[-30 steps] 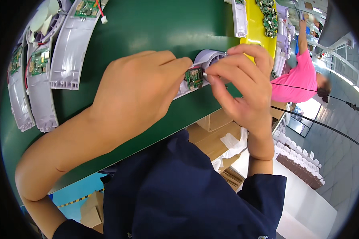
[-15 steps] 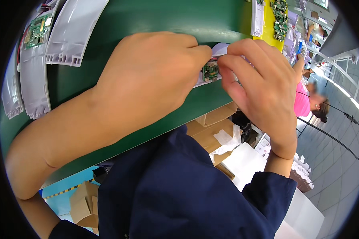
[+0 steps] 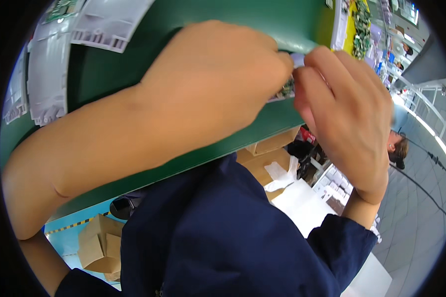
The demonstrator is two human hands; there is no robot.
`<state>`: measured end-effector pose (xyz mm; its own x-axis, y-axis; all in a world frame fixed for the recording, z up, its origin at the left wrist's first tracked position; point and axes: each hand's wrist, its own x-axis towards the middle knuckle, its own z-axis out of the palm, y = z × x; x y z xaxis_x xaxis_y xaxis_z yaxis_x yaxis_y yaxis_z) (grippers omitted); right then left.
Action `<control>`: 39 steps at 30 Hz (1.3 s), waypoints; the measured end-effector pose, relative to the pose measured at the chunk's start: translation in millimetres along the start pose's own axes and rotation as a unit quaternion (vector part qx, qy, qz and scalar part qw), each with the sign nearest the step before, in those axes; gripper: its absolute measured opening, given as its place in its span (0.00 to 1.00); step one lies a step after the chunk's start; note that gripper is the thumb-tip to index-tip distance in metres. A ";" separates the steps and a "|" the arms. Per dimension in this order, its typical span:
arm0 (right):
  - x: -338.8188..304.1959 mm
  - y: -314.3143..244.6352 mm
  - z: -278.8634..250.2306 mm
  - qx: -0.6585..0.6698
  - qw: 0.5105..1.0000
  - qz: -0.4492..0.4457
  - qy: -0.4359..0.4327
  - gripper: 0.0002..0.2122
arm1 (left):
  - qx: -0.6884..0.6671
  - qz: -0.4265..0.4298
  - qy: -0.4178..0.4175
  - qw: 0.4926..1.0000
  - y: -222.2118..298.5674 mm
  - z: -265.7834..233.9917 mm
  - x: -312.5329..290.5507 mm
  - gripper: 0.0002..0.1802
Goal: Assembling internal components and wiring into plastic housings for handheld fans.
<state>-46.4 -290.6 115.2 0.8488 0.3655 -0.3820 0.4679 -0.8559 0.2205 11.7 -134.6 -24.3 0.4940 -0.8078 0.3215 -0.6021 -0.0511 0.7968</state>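
My left hand is curled, knuckles up, over the green table, closed on a pale plastic housing. Only a small part of the housing shows, with a green circuit board in it; my left hand covers the rest. Against its right end my right hand is closed, thumb and fingertips bent together. What those fingertips pinch is hidden.
White curved plastic covers lie at the left of the green table. A yellow tray with several circuit boards stands at the far right. Below the table edge are cardboard boxes; a person is off to the right.
The view has shifted; both hands and the housing now appear farther right in it. My right fingers have drawn closer together, and less of the circuit board shows.
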 end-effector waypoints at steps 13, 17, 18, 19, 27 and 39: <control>-4.6 13.8 14.7 0.130 0.989 0.006 0.065 0.12 | 0.030 -0.006 -0.044 0.999 2.0 -2.5 -2.6 0.12; -6.5 12.4 12.4 0.087 0.995 -0.004 0.052 0.11 | 0.009 -0.018 -0.033 0.999 3.2 -2.0 -1.9 0.12; -5.6 12.6 10.2 0.087 0.995 -0.002 0.051 0.11 | 0.008 -0.015 -0.034 0.999 3.3 -1.9 -1.0 0.12; -3.7 13.2 7.5 0.074 0.997 -0.004 0.031 0.11 | 0.008 -0.022 -0.041 0.999 3.0 -1.9 -0.2 0.12; 1.3 10.0 3.1 0.051 0.999 0.011 -0.013 0.08 | 0.001 -0.028 -0.051 0.998 2.2 -2.4 -1.5 0.12; -0.3 8.8 2.8 0.109 0.993 0.035 -0.020 0.09 | 0.002 -0.011 -0.025 1.000 3.7 -0.9 -3.7 0.13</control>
<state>-43.2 -299.3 114.8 0.8646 0.2922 -0.4088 0.3405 -0.9389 0.0492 8.2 -131.3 -22.0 0.4752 -0.8345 0.2788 -0.5949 -0.0712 0.8006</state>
